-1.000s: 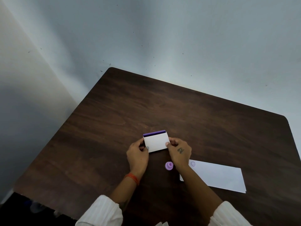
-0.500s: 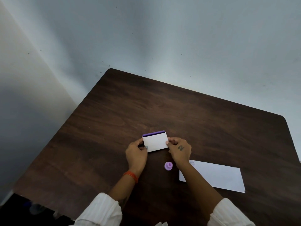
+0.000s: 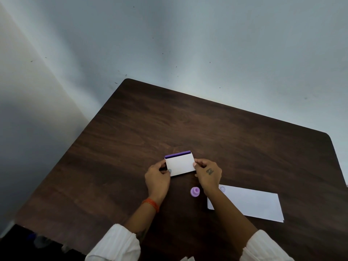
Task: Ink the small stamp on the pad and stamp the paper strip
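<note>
The ink pad (image 3: 180, 164) is a small flat case with a white lid and a purple strip along its far edge, lying on the dark table. My left hand (image 3: 157, 178) pinches its left side and my right hand (image 3: 208, 174) pinches its right side. The small purple stamp (image 3: 195, 191) stands alone on the table between my wrists, untouched. The white paper strip (image 3: 250, 204) lies to the right, with a faint round purple print (image 3: 222, 189) near its left end; my right forearm covers that corner partly.
The dark wooden table (image 3: 188, 125) stands against a pale wall, its left edge running diagonally and its far right corner rounded. White sleeves cover both forearms, and an orange band circles my left wrist (image 3: 150, 204).
Both hands stay on the sides of the ink pad. The lid looks lower, with less of the purple strip showing. Stamp and paper have not moved.
</note>
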Motion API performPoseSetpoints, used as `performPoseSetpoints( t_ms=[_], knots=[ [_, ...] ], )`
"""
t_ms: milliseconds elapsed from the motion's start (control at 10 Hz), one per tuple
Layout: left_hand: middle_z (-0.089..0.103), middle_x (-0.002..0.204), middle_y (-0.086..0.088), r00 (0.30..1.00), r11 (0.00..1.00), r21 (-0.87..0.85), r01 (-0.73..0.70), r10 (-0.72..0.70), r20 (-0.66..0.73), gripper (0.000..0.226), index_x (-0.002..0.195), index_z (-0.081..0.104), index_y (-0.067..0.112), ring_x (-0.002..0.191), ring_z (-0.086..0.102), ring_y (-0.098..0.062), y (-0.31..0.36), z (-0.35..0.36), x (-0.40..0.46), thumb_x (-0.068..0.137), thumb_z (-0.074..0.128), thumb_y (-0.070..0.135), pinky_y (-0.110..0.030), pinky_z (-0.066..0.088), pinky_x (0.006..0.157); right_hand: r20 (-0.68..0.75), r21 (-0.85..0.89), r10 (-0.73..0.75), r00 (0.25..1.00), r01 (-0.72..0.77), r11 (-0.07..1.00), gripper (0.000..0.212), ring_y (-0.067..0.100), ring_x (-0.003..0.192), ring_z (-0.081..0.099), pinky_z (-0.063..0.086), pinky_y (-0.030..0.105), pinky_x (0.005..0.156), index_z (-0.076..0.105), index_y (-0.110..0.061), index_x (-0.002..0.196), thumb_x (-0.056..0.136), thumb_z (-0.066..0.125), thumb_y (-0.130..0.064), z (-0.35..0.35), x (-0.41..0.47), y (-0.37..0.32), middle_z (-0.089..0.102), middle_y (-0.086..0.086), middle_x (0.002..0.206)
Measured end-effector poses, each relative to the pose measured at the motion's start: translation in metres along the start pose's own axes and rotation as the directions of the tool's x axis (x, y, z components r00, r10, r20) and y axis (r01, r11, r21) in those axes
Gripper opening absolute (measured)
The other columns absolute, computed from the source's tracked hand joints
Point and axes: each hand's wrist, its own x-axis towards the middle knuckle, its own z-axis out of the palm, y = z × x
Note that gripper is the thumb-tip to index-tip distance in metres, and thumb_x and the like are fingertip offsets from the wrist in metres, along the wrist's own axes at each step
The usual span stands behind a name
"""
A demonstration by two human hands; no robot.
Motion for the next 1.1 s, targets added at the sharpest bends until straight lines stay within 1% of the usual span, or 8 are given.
performPoseSetpoints(
  t_ms=[100, 200, 500, 700, 800, 900, 1000, 1100],
  knots=[
    [0.059, 0.128, -0.011, 1.0, 1.0, -0.015, 0.007, -0.007, 0.005, 0.043, 0.124, 0.056, 0.01, 0.113, 0.058, -0.022, 0.0, 0.0, 0.001, 0.082, 0.063, 0.001, -0.038, 0.05, 0.096, 0.022, -0.005, 0.003, 1.0, -0.003, 1.0, 0.021, 0.022, 0.085, 0.068, 0.057, 0.043, 0.084, 0.068, -0.015, 0.104, 0.083, 0.065, -0.017, -0.002, 0.003, -0.001, 0.073, 0.007, 0.103],
    [0.06, 0.126, -0.011, 1.0, 0.999, -0.037, 0.002, -0.002, 0.008, 0.043, 0.124, 0.056, 0.01, 0.11, 0.059, -0.023, -0.001, -0.001, 0.003, 0.082, 0.063, 0.0, -0.042, 0.052, 0.093, 0.021, -0.016, -0.001, 1.0, 0.001, 1.0, 0.022, 0.022, 0.086, 0.068, 0.057, 0.044, 0.083, 0.068, -0.015, 0.104, 0.082, 0.066, -0.019, -0.002, 0.004, -0.001, 0.073, 0.008, 0.103],
    [0.067, 0.115, -0.009, 1.0, 0.998, -0.065, 0.013, -0.012, 0.014, 0.039, 0.117, 0.062, 0.011, 0.097, 0.065, -0.023, -0.003, -0.003, 0.009, 0.079, 0.067, 0.004, -0.042, 0.053, 0.091, 0.036, -0.029, 0.006, 0.999, -0.005, 1.0, 0.02, 0.023, 0.085, 0.068, 0.058, 0.045, 0.078, 0.069, -0.015, 0.1, 0.081, 0.067, -0.021, -0.003, 0.009, -0.004, 0.073, 0.009, 0.1],
    [0.067, 0.114, -0.01, 0.999, 0.997, -0.073, 0.026, -0.025, 0.022, 0.039, 0.116, 0.062, 0.01, 0.099, 0.064, -0.022, -0.003, -0.003, 0.012, 0.078, 0.068, 0.004, -0.042, 0.053, 0.091, 0.035, -0.047, -0.007, 0.999, 0.009, 0.999, 0.02, 0.024, 0.083, 0.068, 0.059, 0.045, 0.077, 0.07, -0.014, 0.099, 0.081, 0.067, -0.021, -0.004, 0.01, -0.005, 0.073, 0.01, 0.1],
    [0.066, 0.115, -0.011, 0.999, 0.995, -0.089, 0.043, -0.04, 0.026, 0.038, 0.119, 0.06, 0.01, 0.1, 0.063, -0.023, -0.001, -0.005, 0.012, 0.081, 0.065, 0.007, -0.043, 0.053, 0.091, 0.064, -0.03, -0.012, 0.998, 0.014, 0.999, 0.019, 0.024, 0.085, 0.067, 0.057, 0.045, 0.081, 0.07, -0.013, 0.099, 0.082, 0.066, -0.022, -0.006, 0.01, -0.007, 0.073, 0.011, 0.1],
    [0.065, 0.118, -0.011, 1.0, 0.999, -0.029, 0.029, -0.029, 0.003, 0.035, 0.122, 0.058, 0.011, 0.102, 0.063, -0.024, 0.004, -0.01, 0.009, 0.087, 0.057, 0.013, -0.041, 0.052, 0.092, 0.076, 0.004, 0.004, 0.997, -0.004, 1.0, 0.023, 0.024, 0.085, 0.067, 0.056, 0.042, 0.085, 0.069, -0.014, 0.099, 0.083, 0.064, -0.029, -0.013, 0.01, -0.012, 0.072, 0.01, 0.099],
    [0.062, 0.124, -0.009, 0.996, 0.993, 0.099, -0.064, 0.07, -0.053, 0.034, 0.123, 0.056, 0.014, 0.111, 0.058, -0.023, 0.012, -0.017, 0.008, 0.09, 0.053, 0.02, -0.035, 0.046, 0.095, 0.012, -0.016, -0.044, 0.999, 0.044, 0.999, 0.027, 0.022, 0.09, 0.065, 0.05, 0.029, 0.081, 0.067, -0.013, 0.103, 0.085, 0.061, -0.032, -0.022, 0.012, -0.018, 0.072, 0.01, 0.101],
    [0.054, 0.131, -0.009, 0.968, 0.959, 0.176, -0.221, 0.238, -0.079, 0.037, 0.127, 0.052, 0.015, 0.116, 0.053, -0.022, 0.033, -0.02, 0.004, 0.091, 0.053, 0.026, -0.034, 0.043, 0.094, -0.075, -0.026, -0.15, 0.986, 0.148, 0.989, 0.032, 0.022, 0.103, 0.06, 0.044, 0.029, 0.085, 0.062, -0.013, 0.112, 0.086, 0.059, -0.031, -0.03, 0.008, -0.03, 0.067, 0.01, 0.113]
  ],
)
